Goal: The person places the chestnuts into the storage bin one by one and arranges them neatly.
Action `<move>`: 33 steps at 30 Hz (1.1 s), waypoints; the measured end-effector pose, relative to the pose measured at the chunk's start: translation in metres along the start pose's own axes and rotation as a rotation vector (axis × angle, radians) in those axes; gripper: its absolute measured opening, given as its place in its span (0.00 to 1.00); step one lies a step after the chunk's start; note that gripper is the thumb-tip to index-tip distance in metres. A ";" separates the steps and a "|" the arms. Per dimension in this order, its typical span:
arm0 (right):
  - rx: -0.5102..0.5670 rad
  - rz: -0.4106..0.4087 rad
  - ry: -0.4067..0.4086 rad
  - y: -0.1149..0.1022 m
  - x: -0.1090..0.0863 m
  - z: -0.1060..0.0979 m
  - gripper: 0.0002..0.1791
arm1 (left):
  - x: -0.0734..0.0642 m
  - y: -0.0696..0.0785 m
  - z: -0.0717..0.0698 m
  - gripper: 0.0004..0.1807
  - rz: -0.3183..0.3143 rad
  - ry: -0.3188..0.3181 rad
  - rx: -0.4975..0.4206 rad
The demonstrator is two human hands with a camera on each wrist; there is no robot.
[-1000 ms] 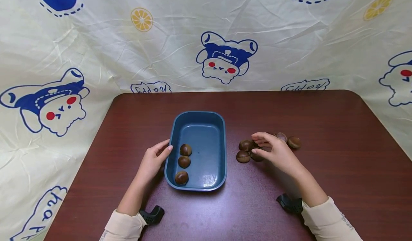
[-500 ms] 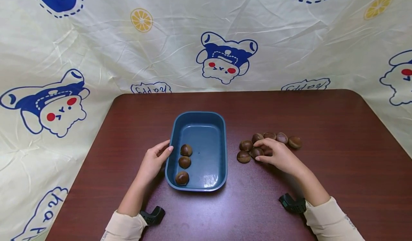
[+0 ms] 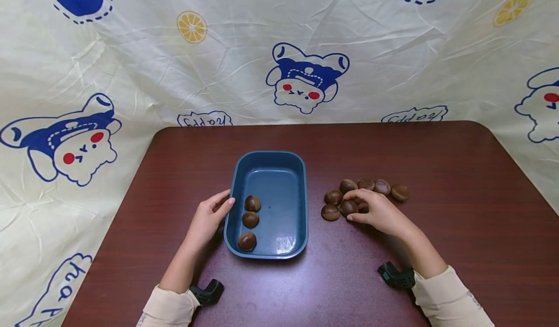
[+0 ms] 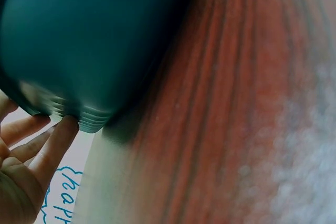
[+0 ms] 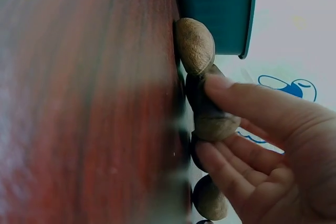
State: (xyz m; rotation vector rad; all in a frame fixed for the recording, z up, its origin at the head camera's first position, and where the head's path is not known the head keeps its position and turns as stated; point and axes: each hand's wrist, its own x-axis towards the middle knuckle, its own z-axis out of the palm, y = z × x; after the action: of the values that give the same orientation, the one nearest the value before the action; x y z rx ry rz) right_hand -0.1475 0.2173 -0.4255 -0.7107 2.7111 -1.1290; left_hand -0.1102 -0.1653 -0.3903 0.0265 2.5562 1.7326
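The chestnut (image 3: 349, 207) in play lies on the table (image 3: 393, 147), in the loose cluster to the right of the blue tray (image 3: 301, 191), and the right hand (image 3: 376, 211) is on it: thumb and fingers curled round it, pinching it from both sides. The right wrist view shows the same chestnut (image 5: 210, 114) caught between thumb and fingertips (image 5: 218, 163), flat against the wood.

Around it, the other chestnuts (image 3: 366, 184) fan out just right of the tray, some touching each other, one (image 3: 330, 212) lying nearest the tray's right wall.

Inside the tray, three chestnuts (image 3: 250, 220) sit in a line along its left wall.

The left hand (image 3: 208, 218) rests against the tray's left side from outside, fingers straight and close together, tips touching the rim; the left wrist view shows those fingertips (image 4: 60, 129) pressed to the tray's corner (image 4: 84, 114).

Behind the table, beyond the tray's far end, hangs a cream cartoon-print cloth (image 3: 305, 50).
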 end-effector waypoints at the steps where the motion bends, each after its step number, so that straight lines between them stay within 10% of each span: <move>1: -0.001 -0.006 0.005 -0.001 0.000 0.000 0.21 | 0.000 0.000 0.000 0.21 0.001 0.000 0.000; 21: 0.000 -0.121 0.212 -0.026 0.014 -0.012 0.22 | 0.016 -0.035 0.001 0.22 0.053 0.001 -0.010; 33: 0.043 -0.151 0.188 -0.057 0.037 -0.005 0.23 | 0.018 -0.032 -0.006 0.22 0.027 -0.096 -0.034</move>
State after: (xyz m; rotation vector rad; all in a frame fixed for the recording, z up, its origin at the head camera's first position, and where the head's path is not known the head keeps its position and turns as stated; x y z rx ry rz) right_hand -0.1598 0.1684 -0.3796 -0.8563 2.8155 -1.3476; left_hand -0.1276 -0.1814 -0.4183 0.1405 2.4693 1.7395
